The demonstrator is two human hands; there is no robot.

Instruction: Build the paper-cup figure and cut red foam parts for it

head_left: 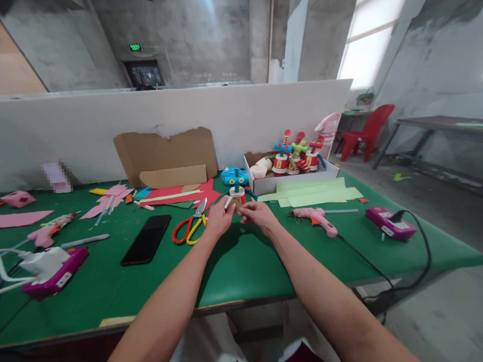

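Near the middle of the table, a small red-and-white paper cup toy [237, 191] with a dark green coiled piece on top stands upright between my hands. The fingers of my left hand [220, 217] are closed at its left side, with a small white piece by the fingertips. A brown patch shows low on the cup, partly covered by my fingers. My right hand [259, 213] is pinched at the cup's lower right; whatever sits in the pinch is too small to make out. Scissors [189, 225] with red and yellow handles lie just left of my left hand.
A box [267, 187] behind the toy holds similar cup figures. Green paper strips [313, 192] and a pink glue gun [317, 219] lie right, near a purple power strip [389, 224]. Leftward are a phone [146, 240], red paper [176, 195] and another glue gun [47, 234].
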